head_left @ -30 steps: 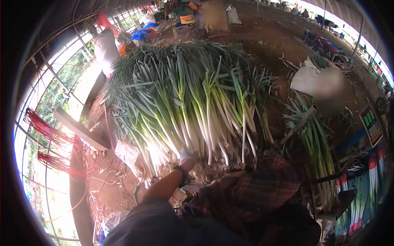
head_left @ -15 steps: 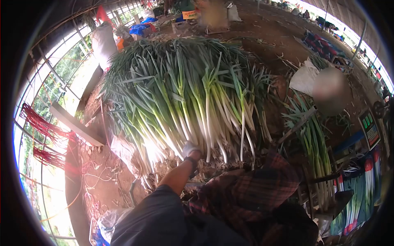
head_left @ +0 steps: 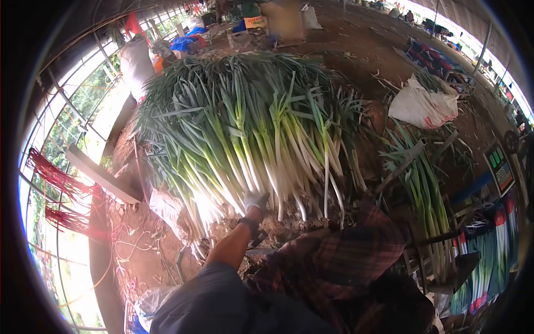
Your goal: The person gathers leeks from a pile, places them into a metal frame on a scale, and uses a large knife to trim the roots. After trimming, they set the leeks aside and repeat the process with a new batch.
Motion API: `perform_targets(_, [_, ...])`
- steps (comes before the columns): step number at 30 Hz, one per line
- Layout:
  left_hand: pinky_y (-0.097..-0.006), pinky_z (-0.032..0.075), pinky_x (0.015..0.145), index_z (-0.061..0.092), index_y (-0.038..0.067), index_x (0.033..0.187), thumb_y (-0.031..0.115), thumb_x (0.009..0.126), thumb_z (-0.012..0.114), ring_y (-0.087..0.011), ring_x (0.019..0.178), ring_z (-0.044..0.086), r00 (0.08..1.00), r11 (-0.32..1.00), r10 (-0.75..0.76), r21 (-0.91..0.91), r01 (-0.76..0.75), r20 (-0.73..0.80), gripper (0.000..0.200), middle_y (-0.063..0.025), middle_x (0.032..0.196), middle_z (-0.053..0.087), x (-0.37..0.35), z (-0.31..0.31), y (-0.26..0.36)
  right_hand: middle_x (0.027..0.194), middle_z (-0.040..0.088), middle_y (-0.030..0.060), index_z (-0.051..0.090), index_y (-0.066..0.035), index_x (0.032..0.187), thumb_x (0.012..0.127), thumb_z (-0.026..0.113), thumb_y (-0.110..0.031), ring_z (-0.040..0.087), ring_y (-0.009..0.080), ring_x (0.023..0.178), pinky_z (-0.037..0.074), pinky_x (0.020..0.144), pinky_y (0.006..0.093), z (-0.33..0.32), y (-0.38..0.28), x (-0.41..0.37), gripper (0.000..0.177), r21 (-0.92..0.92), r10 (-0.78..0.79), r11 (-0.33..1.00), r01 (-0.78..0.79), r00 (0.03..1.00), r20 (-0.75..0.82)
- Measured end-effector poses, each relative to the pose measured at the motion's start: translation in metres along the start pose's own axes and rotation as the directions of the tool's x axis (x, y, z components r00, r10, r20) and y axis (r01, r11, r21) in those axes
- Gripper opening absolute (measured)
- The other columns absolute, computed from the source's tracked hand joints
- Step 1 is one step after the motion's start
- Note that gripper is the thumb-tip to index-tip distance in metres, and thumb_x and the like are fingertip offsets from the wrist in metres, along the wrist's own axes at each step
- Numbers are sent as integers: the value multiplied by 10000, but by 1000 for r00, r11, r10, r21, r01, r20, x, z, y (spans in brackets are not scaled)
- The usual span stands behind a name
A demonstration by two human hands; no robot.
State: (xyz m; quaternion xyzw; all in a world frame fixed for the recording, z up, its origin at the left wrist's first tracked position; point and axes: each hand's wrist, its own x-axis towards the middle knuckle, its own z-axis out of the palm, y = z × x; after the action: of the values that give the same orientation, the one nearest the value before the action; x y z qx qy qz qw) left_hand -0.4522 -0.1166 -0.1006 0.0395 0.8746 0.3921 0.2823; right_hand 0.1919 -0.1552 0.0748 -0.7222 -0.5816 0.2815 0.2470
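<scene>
The person's left hand point(head_left: 256, 199), in a pale glove with a dark band at the wrist, sits at the near edge of the pile of green onions point(head_left: 250, 122). The pile fills the centre of the frame, its white stalk ends pointing toward the lower centre. Over the last second the hand has crept a little up the frame, from the rooty soil point(head_left: 278, 227) at the pile's foot onto the white ends. Between the last two pictures it barely shifts, so the reach looks finished and the hand settled on the stalks. Its fingers are tucked in among them, and whether they close round one cannot be told (the glove is small at this distance). The right hand is not in view; only plaid cloth point(head_left: 339, 256) shows at lower centre-right. At the right of the frame, a person who was beside the white sack point(head_left: 423, 103) has gone from view, and the sack now shows whole.

Left of the hand, a pale plank point(head_left: 103, 177) and red twine point(head_left: 55, 183) lie near the glazed wall. To the right, a second bundle of onions point(head_left: 425, 189) leans on a rack, with a scale point(head_left: 500, 166) beyond it at the right edge. The earth floor point(head_left: 361, 39) at the upper right, littered with leaf scraps, has the most open ground. Below the hand runs only the forearm's own line back to the lower centre.
</scene>
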Motion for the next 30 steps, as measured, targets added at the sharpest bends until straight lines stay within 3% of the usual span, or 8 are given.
perform_targets(4, [-418, 618, 795, 553, -77, 1221, 316, 719, 821, -335, 955, 717, 999, 999, 27, -38, -28, -31, 691, -234, 1084, 678, -12, 11, 10, 1287, 670, 164, 607, 64, 1322, 992, 576, -108, 633, 228, 1179, 498, 1004, 331, -2, 2, -3, 373, -4, 7, 1000, -7, 1000, -8])
perform_targets(7, [-415, 581, 885, 492, -53, 1302, 321, 717, 819, -359, 1031, 695, 992, 995, 66, 75, -58, -112, 767, -248, 1173, 650, 29, 61, -11, 1288, 670, 166, 608, 64, 1322, 992, 579, -108, 633, 229, 1180, 498, 1005, 332, -3, 2, -5, 373, -12, 11, 1000, -11, 1000, -10])
perform_targets(8, [-403, 547, 950, 487, -40, 1301, 316, 727, 813, -369, 1100, 670, 997, 998, 24, -51, -28, -75, 750, -240, 1187, 651, 2, 58, 9, 1288, 670, 166, 608, 64, 1322, 992, 579, -108, 633, 229, 1181, 498, 1005, 332, -4, 2, -6, 373, -13, 11, 1000, -11, 1000, -13])
perform_targets(11, [-395, 523, 978, 413, -21, 1399, 300, 731, 855, -346, 1146, 645, 973, 986, 150, 95, -135, -175, 862, -252, 1235, 633, 34, 105, -10, 1289, 670, 167, 608, 64, 1322, 993, 581, -108, 633, 230, 1182, 498, 1006, 333, -8, 2, -7, 372, -22, 19, 1000, -20, 1000, -23])
perform_targets(12, [-398, 505, 1001, 390, -31, 1381, 317, 704, 873, -354, 1155, 639, 983, 998, 70, 16, -69, -168, 902, -247, 1229, 634, 20, 102, 7, 1290, 670, 168, 608, 64, 1322, 993, 582, -108, 633, 231, 1182, 499, 1006, 333, -8, 2, -7, 372, -27, 23, 999, -23, 999, -27])
perform_targets(16, [-397, 516, 981, 442, -31, 1279, 354, 671, 885, -356, 1125, 653, 976, 996, -41, 64, 56, -215, 845, -232, 1188, 650, 10, 101, 29, 1291, 669, 169, 609, 64, 1322, 994, 585, -107, 633, 232, 1184, 499, 1006, 335, -11, 3, -9, 371, -35, 38, 999, -40, 999, -38])
perform_targets(22, [-399, 548, 918, 514, -22, 1227, 325, 667, 881, -348, 1085, 686, 989, 990, -6, 135, 26, -150, 754, -227, 1137, 684, 13, 98, 26, 1293, 669, 172, 610, 64, 1323, 995, 589, -107, 633, 234, 1186, 499, 1008, 337, -16, 6, -14, 370, -39, 42, 998, -44, 998, -54])
perform_targets(30, [-406, 573, 874, 575, -14, 1226, 305, 691, 880, -332, 1036, 706, 995, 998, -1, 56, 7, -102, 694, -213, 1107, 704, 4, 68, 25, 1296, 669, 175, 612, 63, 1323, 997, 595, -107, 634, 237, 1189, 499, 1009, 339, -22, 10, -27, 368, -29, 29, 999, -31, 996, -83])
